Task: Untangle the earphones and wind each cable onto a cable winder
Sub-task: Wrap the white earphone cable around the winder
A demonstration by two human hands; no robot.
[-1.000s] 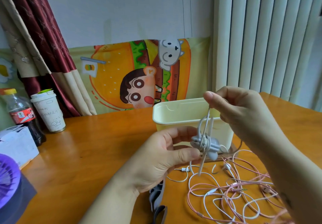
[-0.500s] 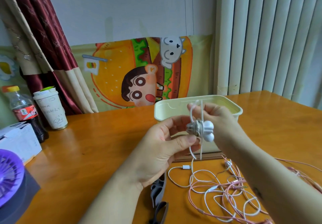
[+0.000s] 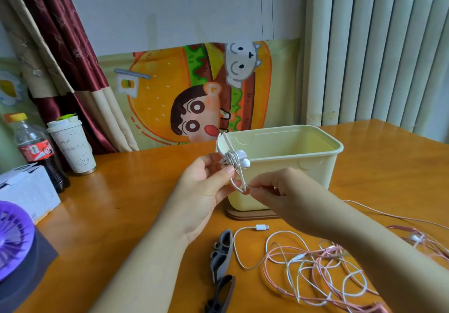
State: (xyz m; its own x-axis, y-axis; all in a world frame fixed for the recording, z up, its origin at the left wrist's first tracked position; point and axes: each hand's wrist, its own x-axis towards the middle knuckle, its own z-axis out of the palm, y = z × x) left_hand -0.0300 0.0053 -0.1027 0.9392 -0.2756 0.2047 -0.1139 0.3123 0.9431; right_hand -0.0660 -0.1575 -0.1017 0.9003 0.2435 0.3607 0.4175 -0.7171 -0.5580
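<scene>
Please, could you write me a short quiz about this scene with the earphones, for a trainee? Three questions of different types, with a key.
1. True or false: the left hand holds the wound earphone bundle.
2. Relative to the cream bin, the white plug lies: A inside it; B on the table in front of it; C behind it.
3. Fill in: the ____ hand pinches the white cable just below the bundle.

Key: 1 true; 2 B; 3 the right hand.
</scene>
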